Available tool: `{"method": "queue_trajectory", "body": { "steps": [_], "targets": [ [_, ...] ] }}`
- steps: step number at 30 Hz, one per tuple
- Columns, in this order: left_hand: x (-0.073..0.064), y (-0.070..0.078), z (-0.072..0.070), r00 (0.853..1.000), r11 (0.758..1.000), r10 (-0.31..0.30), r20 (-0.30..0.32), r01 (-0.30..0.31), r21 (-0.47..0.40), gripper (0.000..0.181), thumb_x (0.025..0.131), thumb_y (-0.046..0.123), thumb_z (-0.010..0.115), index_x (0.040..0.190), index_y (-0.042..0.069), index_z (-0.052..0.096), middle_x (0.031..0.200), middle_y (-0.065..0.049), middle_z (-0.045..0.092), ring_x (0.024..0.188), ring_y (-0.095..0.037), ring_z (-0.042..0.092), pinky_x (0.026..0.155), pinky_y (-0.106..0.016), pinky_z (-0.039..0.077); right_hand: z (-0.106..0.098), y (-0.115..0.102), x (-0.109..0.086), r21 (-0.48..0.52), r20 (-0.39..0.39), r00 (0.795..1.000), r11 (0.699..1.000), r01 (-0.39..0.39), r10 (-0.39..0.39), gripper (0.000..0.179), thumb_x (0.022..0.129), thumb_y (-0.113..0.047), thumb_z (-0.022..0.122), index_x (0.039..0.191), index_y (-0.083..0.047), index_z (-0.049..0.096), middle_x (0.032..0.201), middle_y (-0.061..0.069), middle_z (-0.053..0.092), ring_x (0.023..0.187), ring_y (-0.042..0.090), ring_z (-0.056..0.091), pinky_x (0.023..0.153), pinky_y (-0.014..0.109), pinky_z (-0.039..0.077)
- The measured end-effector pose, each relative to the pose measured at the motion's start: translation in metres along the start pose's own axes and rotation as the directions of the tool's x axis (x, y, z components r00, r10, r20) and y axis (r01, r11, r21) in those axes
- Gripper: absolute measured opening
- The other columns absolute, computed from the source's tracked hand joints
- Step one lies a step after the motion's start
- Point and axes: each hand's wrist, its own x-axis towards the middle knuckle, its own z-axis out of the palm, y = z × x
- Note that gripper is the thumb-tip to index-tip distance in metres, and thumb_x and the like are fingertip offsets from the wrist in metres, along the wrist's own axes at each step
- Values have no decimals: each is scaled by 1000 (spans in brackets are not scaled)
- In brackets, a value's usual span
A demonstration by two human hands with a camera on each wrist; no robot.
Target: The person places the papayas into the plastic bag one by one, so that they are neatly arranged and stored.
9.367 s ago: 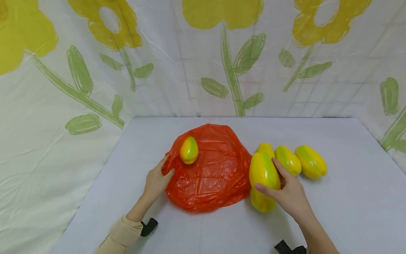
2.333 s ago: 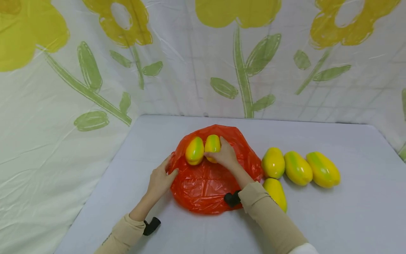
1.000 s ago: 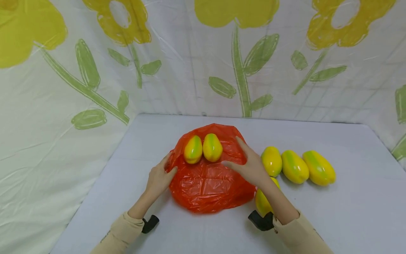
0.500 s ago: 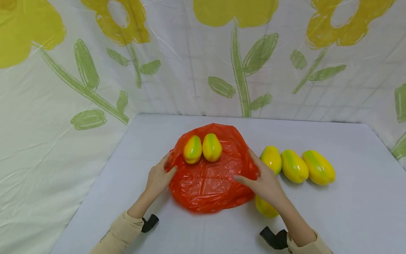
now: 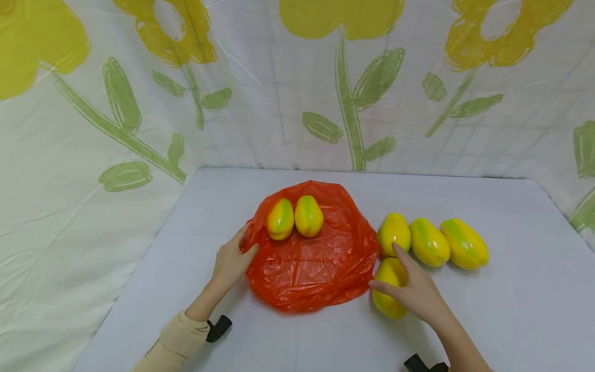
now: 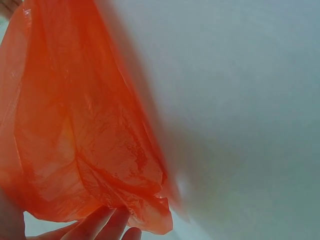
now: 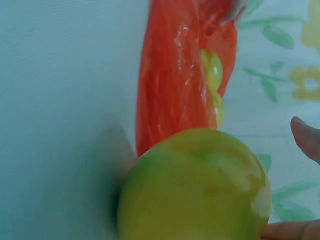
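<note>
A red plastic bag (image 5: 302, 263) lies spread with its mouth up on the table. Two yellow papayas with green stripes, one on the left (image 5: 281, 219) and one on the right (image 5: 309, 216), sit side by side inside it. My left hand (image 5: 232, 263) holds the bag's left rim; in the left wrist view the red film (image 6: 90, 125) runs between thumb and fingers. My right hand (image 5: 420, 289) is spread over the nearest papaya (image 5: 388, 299) beside the bag, thumb and fingers apart. That papaya (image 7: 195, 190) fills the lower middle of the right wrist view, the thumb away from it.
Behind the near papaya, three more form a row right of the bag: a left one (image 5: 394, 233), a middle one (image 5: 429, 243) and a right one (image 5: 465, 244). A flower-printed curtain (image 5: 260, 103) hangs behind the white table (image 5: 525, 299).
A second papaya has gone into the bag from my right hand. That hand has since let go and moved right and nearer, over the closest papaya. My left hand stays at the rim.
</note>
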Motion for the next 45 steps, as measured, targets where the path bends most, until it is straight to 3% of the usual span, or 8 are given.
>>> {"method": "queue_trajectory", "body": {
  "steps": [12, 25, 34, 41, 45],
  "targets": [
    [-1, -2, 0, 1000, 1000, -14, 5, 14, -2, 58, 94, 13, 57, 148, 3, 40, 134, -26, 54, 91, -32, 58, 67, -33, 55, 4, 16, -6, 19, 23, 1000, 1000, 12, -12, 110, 82, -45, 73, 154, 4, 4, 157, 30, 8, 139, 52, 15, 104, 69, 21],
    [-1, -3, 0, 1000, 1000, -12, 3, 12, -2, 57, 93, 14, 56, 147, 2, 40, 132, -26, 55, 92, -33, 58, 65, -32, 53, 1, 28, -7, 10, 73, 995, 997, -75, 74, 113, 84, -48, 71, 153, 4, -2, 154, 33, 8, 136, 56, 19, 102, 69, 26],
    [-1, -3, 1, 1000, 1000, 4, -3, -4, -3, 57, 93, 13, 57, 146, 1, 41, 133, -28, 54, 92, -34, 60, 67, -35, 55, 4, 31, -7, 75, 91, 991, 992, -102, 95, 111, 83, -46, 72, 153, 4, 3, 154, 33, 12, 137, 55, 17, 103, 69, 26],
    [-1, -3, 1, 1000, 1000, 11, -4, -11, -2, 57, 93, 12, 57, 146, 1, 41, 132, -28, 54, 98, -36, 61, 74, -41, 57, 6, 32, -7, 59, 75, 995, 996, -66, 61, 112, 81, -45, 75, 154, 2, 3, 154, 32, 16, 135, 54, 24, 101, 69, 29],
    [-1, -3, 1, 1000, 1000, 9, -4, -9, -5, 57, 93, 13, 57, 146, 0, 41, 132, -27, 54, 92, -34, 60, 70, -37, 56, 8, 32, -9, 52, 56, 998, 998, -29, 26, 113, 79, -41, 77, 153, 4, 5, 152, 33, 22, 131, 52, 34, 100, 67, 33]
  ]
}}
